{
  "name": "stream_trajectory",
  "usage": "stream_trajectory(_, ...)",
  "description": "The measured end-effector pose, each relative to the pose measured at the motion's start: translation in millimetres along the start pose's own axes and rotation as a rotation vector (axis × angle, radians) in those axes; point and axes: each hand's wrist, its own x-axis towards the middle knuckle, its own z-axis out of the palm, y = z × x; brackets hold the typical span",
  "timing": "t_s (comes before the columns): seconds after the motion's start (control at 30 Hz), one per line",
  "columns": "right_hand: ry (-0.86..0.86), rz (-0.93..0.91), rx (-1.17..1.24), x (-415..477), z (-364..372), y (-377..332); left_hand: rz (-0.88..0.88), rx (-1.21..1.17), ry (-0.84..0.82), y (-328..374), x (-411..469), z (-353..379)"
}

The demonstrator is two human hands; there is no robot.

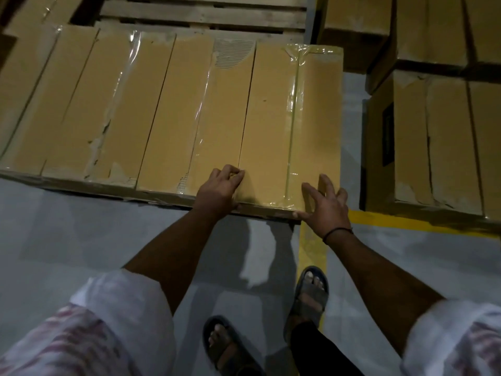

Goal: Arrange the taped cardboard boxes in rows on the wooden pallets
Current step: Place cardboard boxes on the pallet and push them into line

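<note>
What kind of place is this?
Most likely a warehouse or storeroom: rows of taped cardboard boxes on a wooden pallet, more stacked boxes alongside, and a yellow line painted on the floor.

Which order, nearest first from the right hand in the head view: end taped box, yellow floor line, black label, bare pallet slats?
1. end taped box: under right hand.
2. yellow floor line: just right.
3. black label: right, farther.
4. bare pallet slats: far back.

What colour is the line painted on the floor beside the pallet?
Yellow. The floor line shows best in the head view, the only one.
</note>
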Motion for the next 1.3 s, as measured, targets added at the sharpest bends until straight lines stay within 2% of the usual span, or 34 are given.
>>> stream_trajectory(0.2,-0.011,0.015,0.035,3,-2,-2,0.025,-0.031,0.08,-5,0,6)
stream_trajectory(0.33,-0.011,0.012,0.033,2,-3,-1,-0.008,-0.072,0.056,-1,0,4)
stream_trajectory(0.4,-0.02,0.007,0.04,1,-3,-2,-0.086,-0.179,0.016,3,3,0)
stream_trajectory(0.53,-0.002,0.01,0.064,2,-5,0,-0.353,-0.519,0.01,6,12,-4)
stream_trajectory(0.7,0.101,0.22,0.399,9,-6,-1,-0.526,-0.57,0.085,18,20,0)
stream_trajectory(0.97,0.049,0.255,0.355,16,-1,3,-0.802,-0.706,0.192,39,31,4)
stream_trajectory(1.3,0.059,0.219,0.327,14,4,8,-0.835,-0.751,0.04,33,36,-9)
